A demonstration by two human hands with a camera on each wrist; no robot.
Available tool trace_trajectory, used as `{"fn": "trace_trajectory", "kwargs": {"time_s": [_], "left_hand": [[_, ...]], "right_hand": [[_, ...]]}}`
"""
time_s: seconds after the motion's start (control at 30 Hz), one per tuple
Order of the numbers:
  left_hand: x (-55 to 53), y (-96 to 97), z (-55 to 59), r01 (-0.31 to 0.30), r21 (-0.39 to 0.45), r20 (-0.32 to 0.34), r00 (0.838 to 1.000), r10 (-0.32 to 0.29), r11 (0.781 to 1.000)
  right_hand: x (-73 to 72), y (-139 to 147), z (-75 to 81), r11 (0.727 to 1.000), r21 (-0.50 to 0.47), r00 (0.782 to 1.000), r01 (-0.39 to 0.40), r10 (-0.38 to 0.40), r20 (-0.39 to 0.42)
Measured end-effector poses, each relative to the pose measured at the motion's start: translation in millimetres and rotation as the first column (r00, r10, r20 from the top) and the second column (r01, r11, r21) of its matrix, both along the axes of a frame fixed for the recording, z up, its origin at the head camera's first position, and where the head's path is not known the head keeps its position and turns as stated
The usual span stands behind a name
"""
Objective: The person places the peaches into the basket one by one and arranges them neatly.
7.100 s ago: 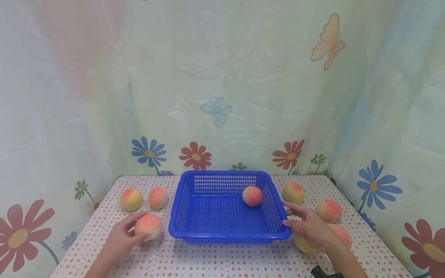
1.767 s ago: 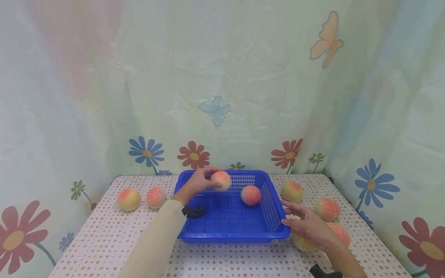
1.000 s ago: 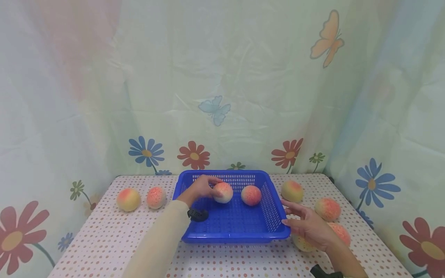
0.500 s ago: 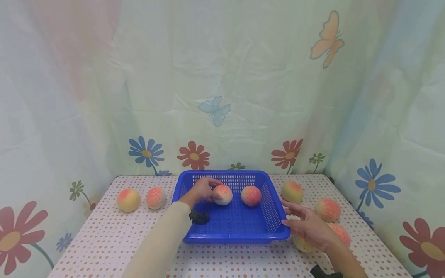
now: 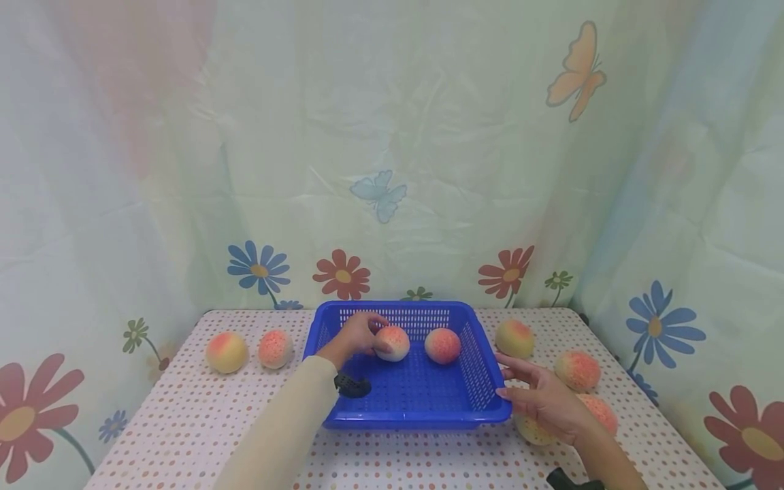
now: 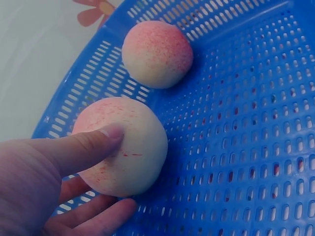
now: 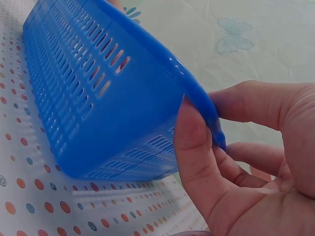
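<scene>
Inside the blue plastic basket (image 5: 404, 416), toward its back, my left hand (image 5: 357, 333) holds a pink-and-cream peach (image 5: 395, 344). In the left wrist view the thumb lies across this peach (image 6: 135, 157), with the other fingers bent beneath and partly hidden. A second peach (image 5: 442, 346) rests just right of it on the basket floor, apart from the hand. At the basket's right side, my right hand (image 5: 545, 395) pinches the rim; the right wrist view has thumb and fingers on either side of the basket edge (image 7: 189, 83).
Left of the basket lie a yellow peach (image 5: 226, 352) and a pink one (image 5: 275, 349). On the right are a yellow-green peach (image 5: 515, 338), a pink one (image 5: 578, 369) and others partly behind the right hand. A floral curtain (image 5: 380, 136) hangs behind the dotted tablecloth (image 5: 392, 463).
My left hand has carried the peach from the table's left side over the basket's rim and down inside. Over the last half second it hardly moves. The right hand has stayed at the rim.
</scene>
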State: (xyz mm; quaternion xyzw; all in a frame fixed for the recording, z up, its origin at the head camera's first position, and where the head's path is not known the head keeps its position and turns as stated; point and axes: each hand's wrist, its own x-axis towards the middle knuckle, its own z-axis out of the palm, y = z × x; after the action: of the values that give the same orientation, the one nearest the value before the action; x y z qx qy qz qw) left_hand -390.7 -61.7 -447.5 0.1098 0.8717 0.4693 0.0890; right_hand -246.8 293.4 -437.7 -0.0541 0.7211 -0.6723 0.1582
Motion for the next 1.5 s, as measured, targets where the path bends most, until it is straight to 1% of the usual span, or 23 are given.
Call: {"fn": "trace_trajectory", "kwargs": {"time_s": [0.13, 0.27, 0.33, 0.47, 0.57, 0.67, 0.8, 0.9, 1.03, 1.1, 1.2, 1.3, 1.37, 1.5], "left_hand": [[1.0, -2.7, 2.7, 0.005, 0.003, 0.004, 1.0, -0.005, 1.0], [4.3, -7.2, 8.7, 0.001, 0.019, 0.013, 1.0, -0.001, 1.0], [6.7, -9.9, 12.7, -0.004, 0.042, 0.024, 1.0, 0.003, 0.999], [11.1, -14.3, 19.9, 0.007, 0.099, 0.041, 0.999, -0.011, 0.995], [14.0, -16.6, 24.6, 0.029, 0.132, 0.032, 0.999, -0.033, 0.991], [18.2, -19.0, 29.8, 0.043, 0.177, 0.028, 0.998, -0.049, 0.983], [25.0, -24.1, 36.1, 0.056, 0.255, 0.031, 0.997, -0.066, 0.965], [29.4, -29.4, 39.2, 0.064, 0.292, 0.009, 0.998, -0.07, 0.954], [36.0, -36.6, 41.1, 0.053, 0.282, -0.054, 0.998, -0.039, 0.958], [41.1, -40.0, 42.0, 0.033, 0.261, -0.083, 0.996, -0.011, 0.965], [49.8, -45.3, 41.7, 0.006, 0.214, -0.144, 0.989, 0.025, 0.977], [58.8, -50.9, 39.8, -0.027, 0.18, -0.181, 0.982, 0.06, 0.983], [65.0, -54.8, 37.9, -0.044, 0.185, -0.187, 0.979, 0.079, 0.982], [76.9, -63.4, 33.7, -0.083, 0.224, -0.171, 0.978, 0.123, 0.971]], "right_hand": [[-0.2, -0.7, 0.6, 1.0, 0.005, 1.0, 0.0, 0.0, -0.002], [-0.7, -1.0, 0.6, 1.0, 0.007, 1.0, -0.001, 0.001, -0.001], [-0.9, -0.9, 0.3, 1.0, 0.002, 1.0, -0.001, 0.001, 0.004], [-1.0, -0.2, -0.4, 1.0, -0.01, 1.0, 0.0, 0.001, 0.009], [-1.1, 0.3, -1.5, 1.0, -0.011, 1.0, -0.002, 0.002, 0.007], [-1.7, 0.2, -2.9, 1.0, -0.006, 1.0, 0.0, 0.0, 0.007], [-2.2, -0.2, -4.1, 1.0, 0.0, 1.0, 0.003, -0.003, 0.006], [-2.1, 0.3, -4.5, 1.0, -0.002, 1.0, 0.002, -0.002, 0.001], [-1.7, 1.6, -4.1, 1.0, -0.002, 1.0, 0.002, -0.002, -0.008], [-1.5, 2.0, -3.3, 1.0, 0.002, 1.0, 0.002, -0.002, -0.01], [-1.4, 1.8, -2.2, 1.0, 0.008, 1.0, 0.005, -0.005, -0.013], [-1.3, 1.2, -1.6, 1.0, 0.011, 1.0, 0.01, -0.01, -0.014], [-1.1, 0.6, -1.7, 1.0, 0.016, 1.0, 0.014, -0.014, -0.015], [-0.4, -0.9, -1.7, 0.999, 0.029, 1.0, 0.023, -0.022, -0.015]]}}
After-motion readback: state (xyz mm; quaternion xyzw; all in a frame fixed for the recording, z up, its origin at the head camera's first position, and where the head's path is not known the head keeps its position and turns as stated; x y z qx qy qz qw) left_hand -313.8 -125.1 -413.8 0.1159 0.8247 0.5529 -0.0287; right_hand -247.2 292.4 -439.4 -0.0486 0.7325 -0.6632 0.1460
